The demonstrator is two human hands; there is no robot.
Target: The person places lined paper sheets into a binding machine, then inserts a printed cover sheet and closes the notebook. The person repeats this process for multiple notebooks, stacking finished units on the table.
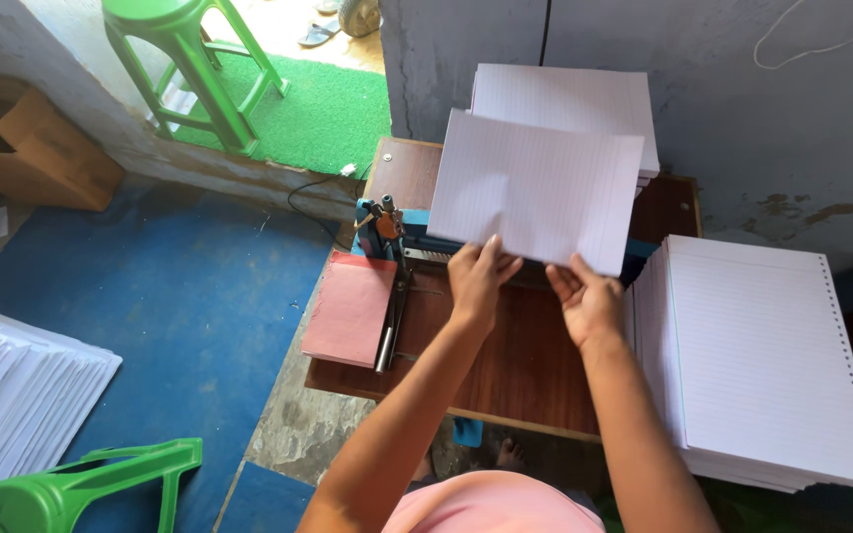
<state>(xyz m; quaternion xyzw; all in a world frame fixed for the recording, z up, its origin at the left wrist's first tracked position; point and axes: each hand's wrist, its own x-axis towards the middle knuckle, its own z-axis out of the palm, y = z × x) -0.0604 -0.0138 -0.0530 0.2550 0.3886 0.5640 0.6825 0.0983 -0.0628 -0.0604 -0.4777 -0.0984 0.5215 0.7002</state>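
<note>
Pink card [349, 308] beside punch machine [392, 237], stacks around.

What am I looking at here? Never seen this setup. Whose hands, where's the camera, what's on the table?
There is one picture, taken by a camera worn on a person's head and looking down at their own arms. No robot is involved.

The left hand and right hand together hold a sheaf of lined paper by its near edge, over a small blue hand-lever machine on a brown wooden table. What the machine does cannot be told from the picture.

A second pile of lined paper lies at the back by the wall. A large stack with holes along one edge sits to the right, and a pink card sheet to the left.

Around the table are a blue floor mat and two green plastic stools.
</note>
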